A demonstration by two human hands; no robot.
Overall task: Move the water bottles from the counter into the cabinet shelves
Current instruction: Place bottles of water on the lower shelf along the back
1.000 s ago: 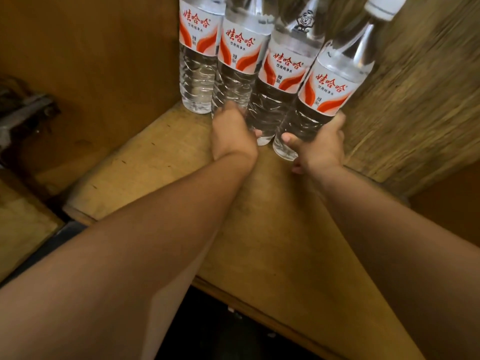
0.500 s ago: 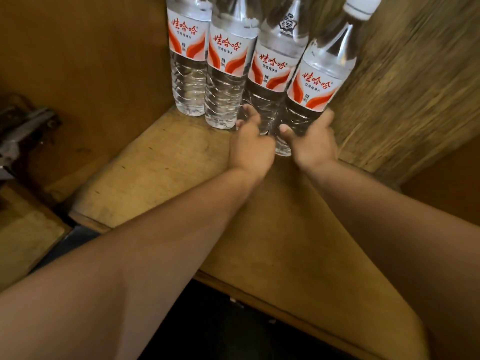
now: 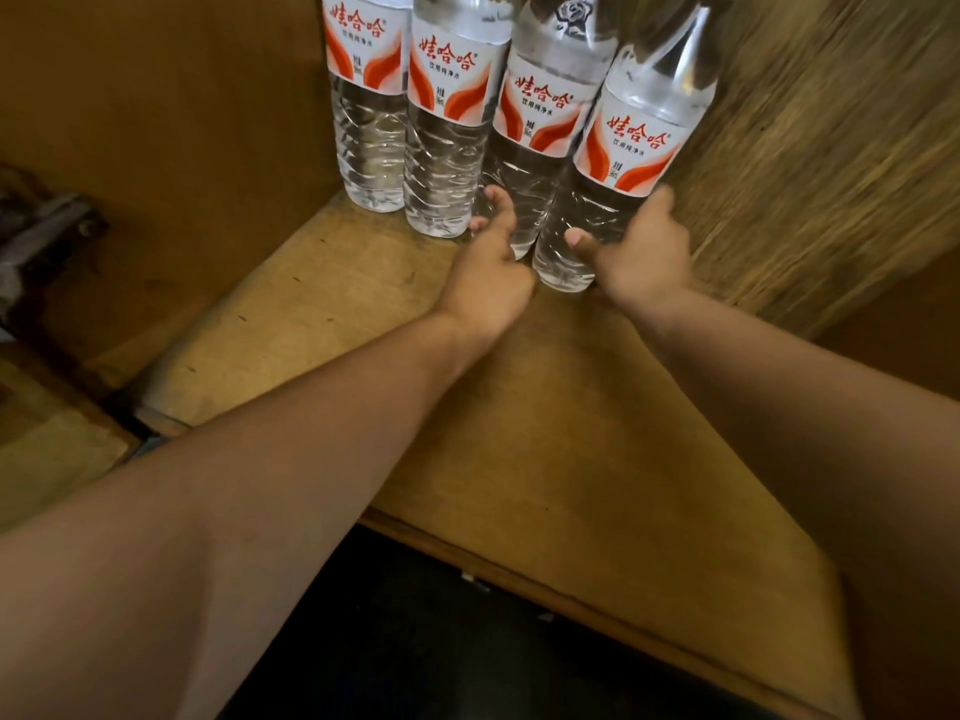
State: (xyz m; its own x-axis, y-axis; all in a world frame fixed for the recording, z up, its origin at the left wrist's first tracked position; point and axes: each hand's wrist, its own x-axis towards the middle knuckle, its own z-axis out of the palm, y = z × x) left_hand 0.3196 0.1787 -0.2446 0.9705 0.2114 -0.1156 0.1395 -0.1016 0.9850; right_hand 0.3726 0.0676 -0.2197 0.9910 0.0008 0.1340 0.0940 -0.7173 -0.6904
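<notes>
Right hand (image 3: 641,257) grips the rightmost bottle (image 3: 618,163) (upright); left hand (image 3: 488,275) touches its neighbour (image 3: 535,122).

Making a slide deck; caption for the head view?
Both hands steady the last of four water bottles on a wooden shelf.

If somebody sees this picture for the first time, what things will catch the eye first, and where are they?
First comes the row of four water bottles with red-and-white labels, standing upright at the back of the wooden shelf. Next, two bare arms reach in from the bottom: the right hand grips the base of the rightmost bottle, and the left hand touches the bottle beside it. A rough straw-like wall fills the right side.
</notes>
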